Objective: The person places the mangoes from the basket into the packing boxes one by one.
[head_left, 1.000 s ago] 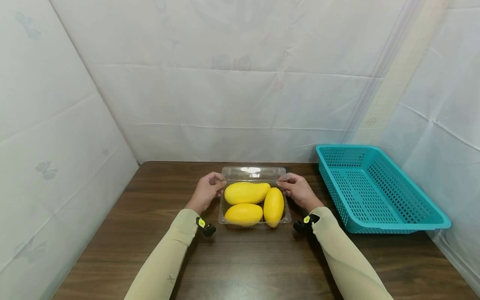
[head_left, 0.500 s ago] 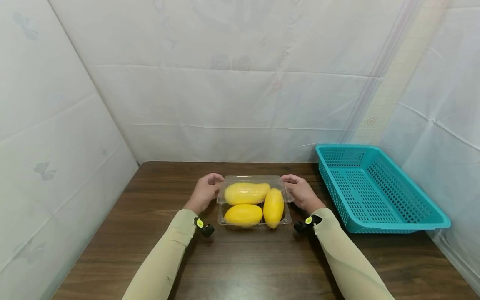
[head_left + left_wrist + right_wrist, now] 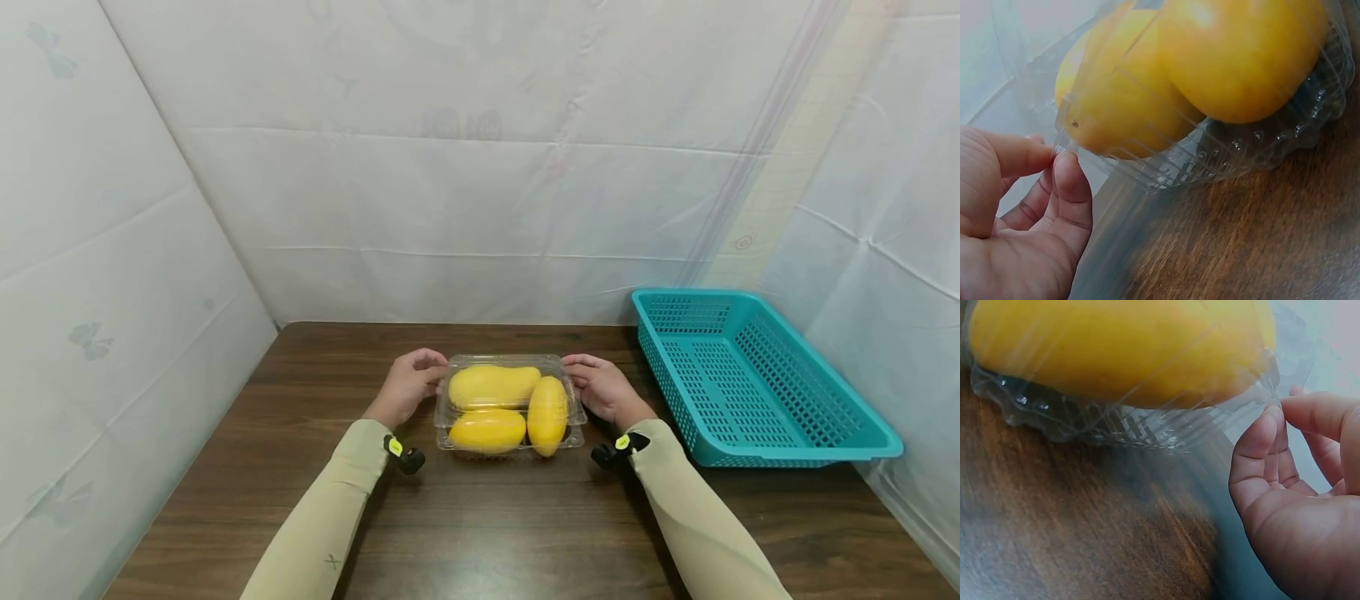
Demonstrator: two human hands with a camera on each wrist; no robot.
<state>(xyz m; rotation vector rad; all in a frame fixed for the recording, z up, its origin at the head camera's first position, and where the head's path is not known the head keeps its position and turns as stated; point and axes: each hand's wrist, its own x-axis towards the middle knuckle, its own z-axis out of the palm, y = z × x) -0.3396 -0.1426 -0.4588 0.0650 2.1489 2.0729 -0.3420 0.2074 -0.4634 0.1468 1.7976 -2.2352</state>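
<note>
A clear plastic clamshell box [image 3: 576,442] sits mid-table with three yellow mangoes inside: a long one [image 3: 491,387] at the back, another [image 3: 486,431] in front, and one standing lengthwise [image 3: 547,417] at the right. Its clear lid [image 3: 504,360] slopes over the fruit, with the front edge short of the box's front rim. At the back left corner my left hand [image 3: 1029,200] pinches the plastic between thumb and forefinger. My right hand [image 3: 1297,481] pinches the back right corner the same way. Both forearms wear pale sleeves.
A teal perforated plastic basket [image 3: 795,452] stands to the right on the dark wooden table [image 3: 480,525]. White sheeting [image 3: 465,192] rises behind the table and along both sides.
The lid has swung forward and down from its raised position at the back, and it now covers most of the mangoes. Both hands have stayed near the back corners.
</note>
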